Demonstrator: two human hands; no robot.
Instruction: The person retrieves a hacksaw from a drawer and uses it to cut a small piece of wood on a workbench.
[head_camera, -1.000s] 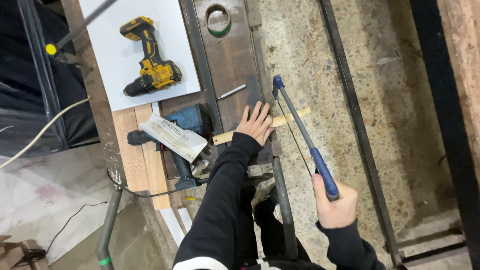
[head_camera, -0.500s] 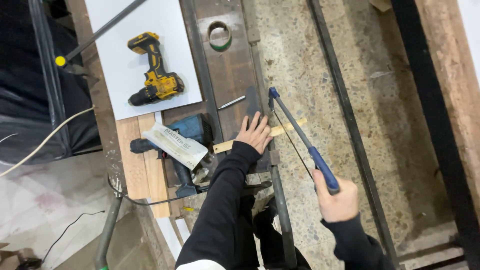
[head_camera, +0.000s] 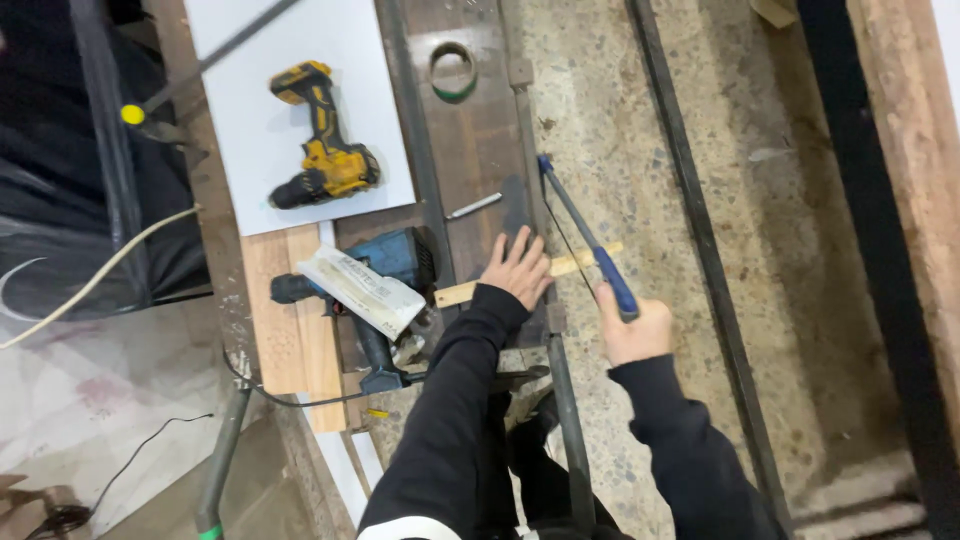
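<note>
The left hand (head_camera: 520, 272) lies flat, fingers spread, pressing a thin wooden strip (head_camera: 478, 288) down onto the dark workbench plank (head_camera: 470, 150); it grips nothing, just holds the strip by palm pressure. The strip runs approx. left to right, w/ its far end sticking out past the bench edge over the speckled floor (head_camera: 640, 120). The right hand (head_camera: 632, 328) is closed tight round the blue handle of a hacksaw (head_camera: 580, 230), whose frame crosses the strip just beside the left fingertips. Near the left wrist sit a blue power tool (head_camera: 395, 258) and a flat white packet (head_camera: 355, 290) (lying partly on the tool). Further up, a yellow cordless drill (head_camera: 325, 160) rests on a white board (head_camera: 250, 120), and a tape roll (head_camera: 453, 70) lies on the plank.
</note>
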